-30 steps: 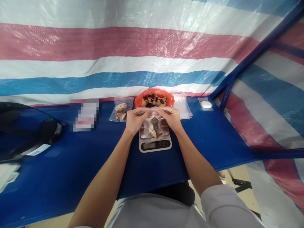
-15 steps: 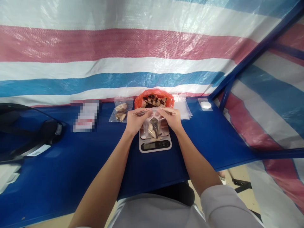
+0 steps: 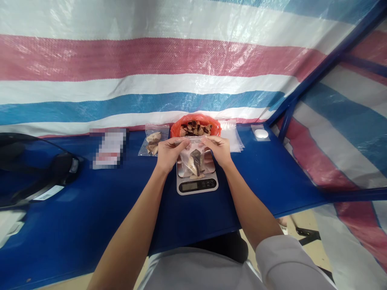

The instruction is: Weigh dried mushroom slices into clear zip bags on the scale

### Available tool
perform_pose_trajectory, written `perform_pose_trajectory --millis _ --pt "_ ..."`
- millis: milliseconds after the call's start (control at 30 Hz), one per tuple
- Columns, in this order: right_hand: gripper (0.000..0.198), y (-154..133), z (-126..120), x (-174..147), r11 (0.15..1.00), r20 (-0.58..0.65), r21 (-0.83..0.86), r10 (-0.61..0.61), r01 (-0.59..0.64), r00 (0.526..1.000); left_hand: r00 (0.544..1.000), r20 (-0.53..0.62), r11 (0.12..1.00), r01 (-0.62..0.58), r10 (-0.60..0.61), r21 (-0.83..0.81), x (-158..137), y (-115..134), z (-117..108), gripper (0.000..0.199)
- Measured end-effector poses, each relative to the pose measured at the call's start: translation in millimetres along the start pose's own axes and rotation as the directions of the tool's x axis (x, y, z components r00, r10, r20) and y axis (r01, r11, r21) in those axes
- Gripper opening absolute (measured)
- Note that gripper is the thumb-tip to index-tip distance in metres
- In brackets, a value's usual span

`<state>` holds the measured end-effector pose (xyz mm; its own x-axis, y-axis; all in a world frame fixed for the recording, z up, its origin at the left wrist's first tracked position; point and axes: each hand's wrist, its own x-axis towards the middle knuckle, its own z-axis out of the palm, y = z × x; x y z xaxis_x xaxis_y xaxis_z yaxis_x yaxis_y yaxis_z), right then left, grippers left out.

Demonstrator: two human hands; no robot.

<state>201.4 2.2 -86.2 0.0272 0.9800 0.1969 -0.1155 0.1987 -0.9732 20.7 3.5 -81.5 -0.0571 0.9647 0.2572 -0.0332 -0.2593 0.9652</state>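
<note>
A clear zip bag [image 3: 196, 159] with several dried, brown and pale pieces in it hangs over the digital kitchen scale [image 3: 198, 186]. My left hand [image 3: 169, 152] pinches the bag's top edge at its left side. At the right end of that same edge, the fingers and thumb of my right hand [image 3: 220, 149] are closed on the plastic. Just behind the hands stands a red plastic bag [image 3: 175, 128] filled with similar dried pieces [image 3: 196, 128]. Whether the bag's bottom rests on the scale plate, I cannot tell.
Left of my hands lies another filled zip bag [image 3: 153, 141]. Flat clear bags [image 3: 231, 137] are stacked at the right, near a small white oval object [image 3: 261, 134]. A blurred-out packet [image 3: 109, 148] and a black strapped item [image 3: 57, 169] occupy the blue table's [image 3: 121, 225] left side.
My left hand has shifted slightly left along the bag's top edge, and the edge looks more stretched out. The dried pieces inside show more plainly. My right hand has hardly moved.
</note>
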Motion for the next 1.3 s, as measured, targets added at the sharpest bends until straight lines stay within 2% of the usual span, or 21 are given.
perform_pose_trajectory --millis 267,433,567,733,967,1167,1300 --pt "0.040 -3.3 4.1 -2.3 0.999 0.029 -0.050 -0.010 0.012 1.000 1.000 0.007 0.999 0.003 -0.003 0.054 -2.9 0.2 3.5 0.029" --pt "0.042 -2.8 2.8 -1.3 1.000 -0.007 -0.005 0.021 -0.021 1.000 0.999 -0.020 0.999 0.032 -0.033 -0.039 -1.4 -2.3 1.4 0.029" --pt "0.038 -4.2 4.7 -2.3 0.999 0.002 0.012 0.030 -0.030 1.000 0.999 -0.032 0.999 0.006 -0.008 -0.052 -1.8 -2.7 2.2 0.028" --pt "0.032 -5.7 7.4 -2.8 0.996 0.024 -0.064 -0.061 0.063 0.998 0.999 -0.039 1.000 0.011 -0.010 0.008 -3.4 -2.1 4.0 0.032" --pt "0.028 -4.4 5.5 -1.9 0.997 0.004 -0.078 -0.029 0.029 1.000 0.997 -0.014 0.997 0.074 -0.075 -0.034 -2.6 -2.5 2.1 0.036" --pt "0.028 -3.4 7.7 -2.6 0.999 0.005 -0.047 -0.006 0.006 1.000 1.000 -0.024 1.000 0.019 -0.020 -0.022 -3.3 0.6 3.5 0.031" --pt "0.024 -2.7 8.8 -2.8 0.998 0.027 -0.050 -0.026 0.027 0.999 1.000 -0.011 0.999 0.025 -0.025 -0.024 -4.1 2.8 4.3 0.031"
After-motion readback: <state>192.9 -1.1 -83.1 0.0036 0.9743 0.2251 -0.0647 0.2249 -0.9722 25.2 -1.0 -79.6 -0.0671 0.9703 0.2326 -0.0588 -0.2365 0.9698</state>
